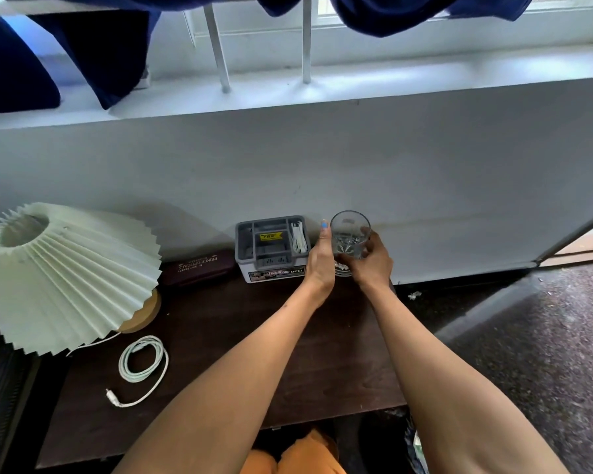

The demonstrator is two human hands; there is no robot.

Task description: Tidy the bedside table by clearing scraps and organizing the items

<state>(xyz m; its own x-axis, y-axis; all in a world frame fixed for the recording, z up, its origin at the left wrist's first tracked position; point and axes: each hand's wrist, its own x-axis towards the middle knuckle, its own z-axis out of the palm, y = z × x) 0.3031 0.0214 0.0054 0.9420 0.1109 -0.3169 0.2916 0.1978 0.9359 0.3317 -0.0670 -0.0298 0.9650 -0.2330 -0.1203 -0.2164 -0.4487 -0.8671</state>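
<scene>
A clear cut-glass tumbler is held upright at the back right of the dark wooden bedside table. My right hand grips it from the right. My left hand rests against its left side, fingers up. A small glass coaster or dish shows just beneath the tumbler, mostly hidden by my hands. A grey organizer box with white items in one compartment stands just left of my left hand. A maroon glasses case lies left of the box.
A pleated cream lamp on a round wooden base fills the table's left end. A coiled white cable lies near the front left. A white wall backs the table. A paper scrap lies on the speckled floor at right.
</scene>
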